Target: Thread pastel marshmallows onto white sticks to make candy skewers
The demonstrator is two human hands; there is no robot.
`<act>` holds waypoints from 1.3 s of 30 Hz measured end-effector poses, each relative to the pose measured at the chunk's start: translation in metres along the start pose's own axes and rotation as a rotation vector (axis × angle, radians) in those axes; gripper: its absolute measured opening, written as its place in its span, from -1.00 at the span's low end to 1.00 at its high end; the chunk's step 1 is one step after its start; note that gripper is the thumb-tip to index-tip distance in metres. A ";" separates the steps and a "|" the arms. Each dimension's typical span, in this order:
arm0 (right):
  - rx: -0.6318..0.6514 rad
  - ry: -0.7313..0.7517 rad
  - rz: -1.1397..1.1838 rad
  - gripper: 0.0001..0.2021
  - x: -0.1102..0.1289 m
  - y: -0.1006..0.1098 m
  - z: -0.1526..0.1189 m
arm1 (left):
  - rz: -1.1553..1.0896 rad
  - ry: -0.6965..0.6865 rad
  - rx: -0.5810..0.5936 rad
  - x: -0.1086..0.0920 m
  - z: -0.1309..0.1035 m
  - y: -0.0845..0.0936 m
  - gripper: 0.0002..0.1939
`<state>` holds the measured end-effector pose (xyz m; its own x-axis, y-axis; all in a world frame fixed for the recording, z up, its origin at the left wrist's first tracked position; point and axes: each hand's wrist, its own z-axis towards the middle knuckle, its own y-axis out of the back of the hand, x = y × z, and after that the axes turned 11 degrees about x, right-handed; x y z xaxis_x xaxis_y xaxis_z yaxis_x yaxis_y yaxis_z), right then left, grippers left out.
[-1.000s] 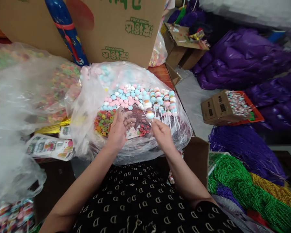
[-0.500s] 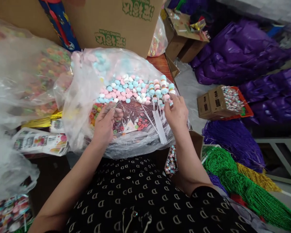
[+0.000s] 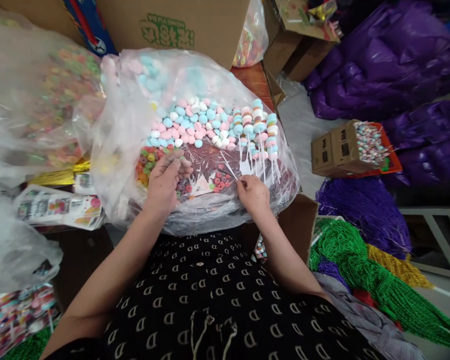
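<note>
My left hand (image 3: 165,181) is half curled over the gummy rings (image 3: 145,162), fingers drawn together; what it holds, if anything, is hidden. My right hand (image 3: 254,195) pinches the lower end of a thin white stick beside a small bundle of white sticks (image 3: 245,168). Pink, blue and white button-shaped candies (image 3: 189,125) are spread beyond both hands on clear plastic. To their right lie several candy skewers (image 3: 258,120), with candies threaded on white sticks. A few red rings (image 3: 222,182) sit between my hands.
A big clear bag (image 3: 112,130) surrounds the candies. Another bag of gummy rings (image 3: 71,85) stands left, above printed packets (image 3: 60,207). A cardboard box (image 3: 206,30) rises behind. On the floor at right are a carton (image 3: 332,150), green strands (image 3: 337,245) and purple bags (image 3: 382,60).
My right hand has left the candy skewers and come down and left to the white sticks. Another skewer now lies at the right end of the group. My left hand has barely moved.
</note>
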<state>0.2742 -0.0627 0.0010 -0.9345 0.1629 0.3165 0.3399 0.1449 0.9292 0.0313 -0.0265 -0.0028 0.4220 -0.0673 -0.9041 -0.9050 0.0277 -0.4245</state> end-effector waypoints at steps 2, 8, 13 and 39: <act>-0.057 0.042 0.089 -0.82 -0.003 0.002 -0.003 | 0.017 -0.007 -0.012 0.001 -0.002 -0.002 -0.82; -0.155 0.248 0.376 -0.82 0.012 0.008 -0.026 | 0.222 -0.010 0.134 0.004 -0.011 -0.017 -0.75; -0.160 0.287 0.785 -0.90 0.042 0.012 -0.031 | 0.476 0.024 0.442 0.001 -0.021 -0.023 -0.70; 0.124 0.240 1.038 -0.78 0.054 0.022 0.013 | 1.412 -0.079 0.298 -0.029 0.048 -0.004 -0.68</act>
<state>0.2323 -0.0383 0.0365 -0.1739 0.0691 0.9823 0.9758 0.1466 0.1624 0.0251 0.0232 0.0231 -0.7874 0.2457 -0.5654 -0.5203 0.2269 0.8233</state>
